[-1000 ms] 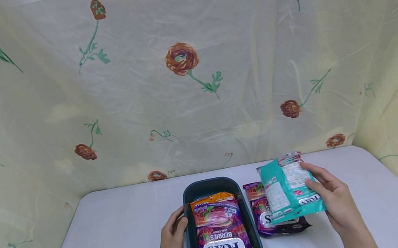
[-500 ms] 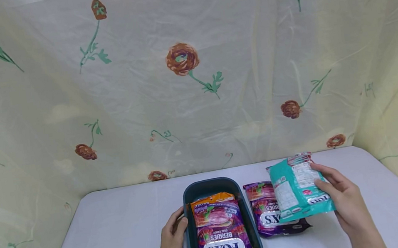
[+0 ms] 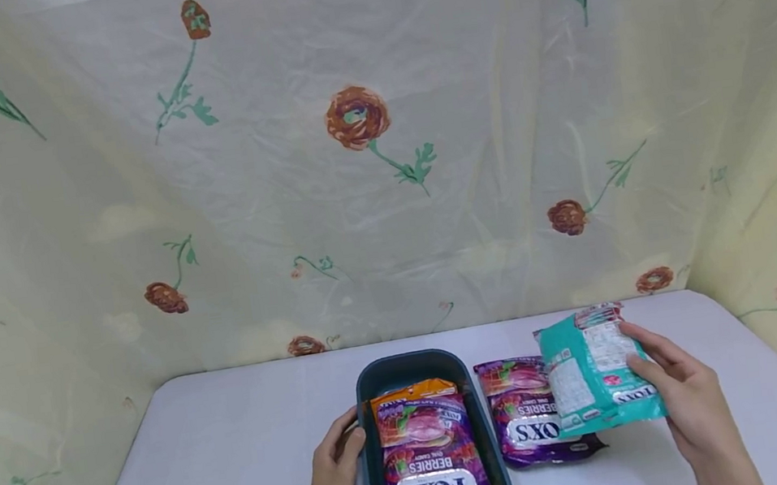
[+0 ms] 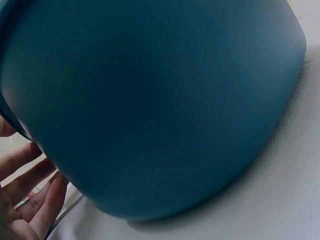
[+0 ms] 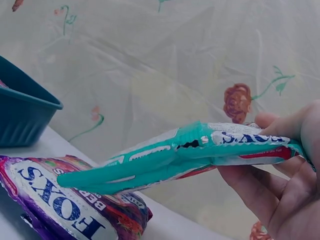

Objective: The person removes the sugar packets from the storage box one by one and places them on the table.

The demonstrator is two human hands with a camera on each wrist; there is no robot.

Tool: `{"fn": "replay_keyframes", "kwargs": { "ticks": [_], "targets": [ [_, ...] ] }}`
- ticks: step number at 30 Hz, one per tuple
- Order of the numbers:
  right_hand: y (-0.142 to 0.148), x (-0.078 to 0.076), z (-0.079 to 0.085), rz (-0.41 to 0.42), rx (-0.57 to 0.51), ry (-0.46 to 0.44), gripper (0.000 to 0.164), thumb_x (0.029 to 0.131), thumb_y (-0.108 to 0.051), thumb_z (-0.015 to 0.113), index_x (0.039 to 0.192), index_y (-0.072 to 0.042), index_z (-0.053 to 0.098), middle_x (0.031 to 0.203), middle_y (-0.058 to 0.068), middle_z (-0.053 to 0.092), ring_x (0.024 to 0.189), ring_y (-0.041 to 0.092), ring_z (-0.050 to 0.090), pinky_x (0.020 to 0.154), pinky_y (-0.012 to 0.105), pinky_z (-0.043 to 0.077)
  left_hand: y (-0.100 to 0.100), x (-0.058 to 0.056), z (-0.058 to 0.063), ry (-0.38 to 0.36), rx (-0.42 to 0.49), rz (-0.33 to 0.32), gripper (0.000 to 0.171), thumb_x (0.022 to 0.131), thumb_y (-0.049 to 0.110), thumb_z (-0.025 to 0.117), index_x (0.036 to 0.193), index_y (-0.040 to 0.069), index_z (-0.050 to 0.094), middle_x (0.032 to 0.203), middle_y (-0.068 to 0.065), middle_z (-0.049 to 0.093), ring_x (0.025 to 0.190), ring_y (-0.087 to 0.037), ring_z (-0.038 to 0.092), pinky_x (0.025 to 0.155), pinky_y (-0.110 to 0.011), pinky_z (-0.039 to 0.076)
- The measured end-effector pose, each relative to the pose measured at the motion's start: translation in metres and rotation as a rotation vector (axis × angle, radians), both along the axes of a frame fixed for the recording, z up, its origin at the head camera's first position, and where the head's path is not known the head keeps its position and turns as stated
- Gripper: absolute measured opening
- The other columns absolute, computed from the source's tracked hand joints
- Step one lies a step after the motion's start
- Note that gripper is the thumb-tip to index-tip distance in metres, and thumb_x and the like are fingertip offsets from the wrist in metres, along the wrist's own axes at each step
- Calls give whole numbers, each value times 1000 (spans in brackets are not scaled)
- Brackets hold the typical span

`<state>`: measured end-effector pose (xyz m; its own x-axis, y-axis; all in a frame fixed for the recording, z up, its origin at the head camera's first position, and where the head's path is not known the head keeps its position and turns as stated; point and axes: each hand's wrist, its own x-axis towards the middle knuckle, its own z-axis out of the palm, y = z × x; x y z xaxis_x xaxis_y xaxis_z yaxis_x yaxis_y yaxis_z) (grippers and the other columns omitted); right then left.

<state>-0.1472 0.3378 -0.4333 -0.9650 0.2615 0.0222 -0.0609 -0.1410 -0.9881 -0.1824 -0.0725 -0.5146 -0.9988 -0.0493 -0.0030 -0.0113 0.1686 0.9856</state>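
Note:
My right hand pinches a teal FOX'S candy bag by its right side, thumb on one face and fingers on the other. The right wrist view shows the teal bag edge-on, raised and overlapping a purple FOX'S Berries bag lying on the table. My left hand rests against the left side of a dark teal plastic bin; in the left wrist view its fingers touch the outer wall. Inside the bin lies another purple Berries bag over an orange one.
The white table reaches back to a pale flowered cloth hanging behind it and at both sides. Right beside the bin lies the purple bag, partly covered in the head view by the raised teal one.
My right hand has moved to the right with the teal candy bag, uncovering more of the purple bag on the table. The left hand and the bin have stayed put.

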Motion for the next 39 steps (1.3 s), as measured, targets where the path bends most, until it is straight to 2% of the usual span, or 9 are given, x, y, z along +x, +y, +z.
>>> {"fn": "replay_keyframes", "kwargs": {
  "ticks": [9, 21, 27, 33, 39],
  "targets": [
    [9, 0, -4, -28, -20, 23, 49, 88, -15, 66, 136, -16, 53, 110, -23, 61, 85, -1, 66, 65, 21, 56, -1, 0, 1, 2, 19, -2, 42, 94, 31, 56, 132, 13, 55, 131, -13, 59, 117, -23, 59, 89, -15, 46],
    [27, 4, -11, -15, -1, -24, 49, 88, -17, 66, 135, -20, 54, 106, -25, 61, 84, -1, 65, 65, 22, 57, -1, 0, 0, 8, 29, -7, 42, 94, 32, 56, 132, 13, 55, 131, -13, 59, 116, -23, 59, 88, -13, 46],
    [38, 7, -16, -2, -6, -45, 49, 88, -16, 66, 135, -22, 53, 104, -27, 62, 84, -2, 65, 64, 22, 56, -1, 0, 2, 4, 25, -9, 42, 94, 31, 56, 132, 13, 55, 131, -13, 58, 116, -24, 59, 91, -20, 48],
    [45, 8, -23, 24, 11, -110, 52, 89, -21, 66, 137, -26, 50, 103, -31, 59, 84, -1, 65, 65, 23, 56, -1, 1, 0, 11, 44, -18, 43, 94, 31, 57, 132, 13, 55, 132, -13, 58, 117, -23, 59, 89, -14, 45],
    [50, 6, -33, 45, 15, -103, 50, 90, -19, 63, 138, -27, 50, 105, -34, 59, 86, -5, 63, 66, 20, 55, -2, 1, -1, 15, 49, -26, 44, 94, 33, 55, 134, 13, 53, 134, -12, 57, 119, -22, 58, 90, -15, 46]
  ]
}}
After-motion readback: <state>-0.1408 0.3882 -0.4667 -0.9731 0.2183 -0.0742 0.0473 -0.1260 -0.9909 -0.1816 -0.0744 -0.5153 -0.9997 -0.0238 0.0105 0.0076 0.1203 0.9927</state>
